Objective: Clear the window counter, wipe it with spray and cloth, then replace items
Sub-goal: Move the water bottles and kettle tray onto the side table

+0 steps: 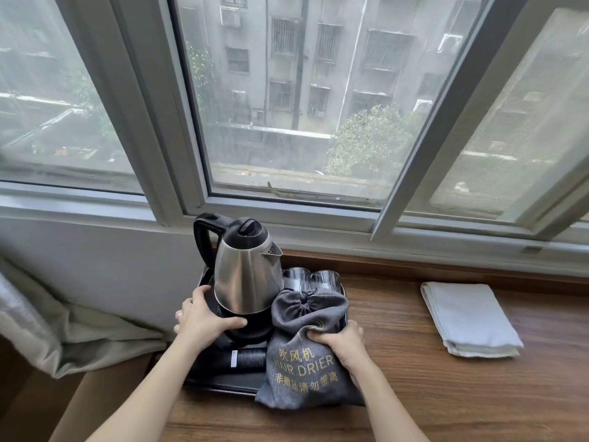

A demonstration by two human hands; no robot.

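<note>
Tray [223, 386] at the bench's [414, 378] left end: left hand [204, 320] gripped the kettle [243, 269] base, right hand [342, 341] clutched the hair-drier bag [302, 362]. Lifting level would keep the glasses [314, 279] behind the kettle steady; cloth [468, 317] lay well right.

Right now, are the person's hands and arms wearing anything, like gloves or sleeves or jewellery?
No gloves and no sleeves show: both forearms are bare up to the picture's edge. The left hand wears one thin, plain band ring on a finger. The right hand shows no ring, watch or bracelet.
</note>
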